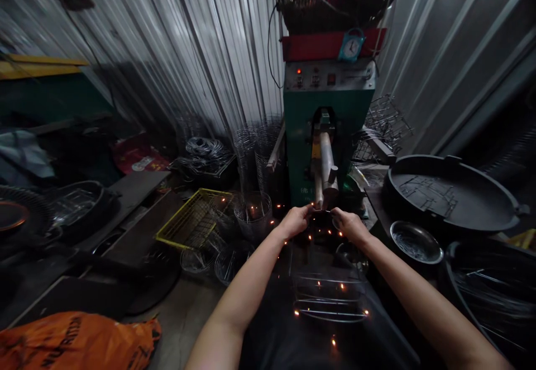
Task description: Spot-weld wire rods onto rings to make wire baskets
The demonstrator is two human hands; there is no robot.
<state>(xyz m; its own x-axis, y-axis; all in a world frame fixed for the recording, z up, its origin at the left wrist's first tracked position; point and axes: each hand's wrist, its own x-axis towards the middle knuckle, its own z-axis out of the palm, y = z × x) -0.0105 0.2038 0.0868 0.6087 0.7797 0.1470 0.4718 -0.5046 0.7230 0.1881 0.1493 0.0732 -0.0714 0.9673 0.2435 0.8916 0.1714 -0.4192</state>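
My left hand (296, 221) and my right hand (350, 226) are both closed, pinching opposite ends of a thin metal wire piece (321, 211). The wire lies right at the lower tip of the metal electrode arms (328, 161) of a green spot welder (299, 130). Orange sparks (310, 238) scatter below and around both hands. Across my dark-covered lap rests a wire rack (330, 318) with parallel bars, slightly blurred. The wire's full shape is hard to make out behind my fingers.
A yellow wire basket (167, 235) and several round wire baskets (253, 214) stand left. To the right are a large black tray (452, 214) with wire parts, a metal bowl (416, 243) and a dark tub (454, 269) of wires. An orange sack (79, 339) lies lower left.
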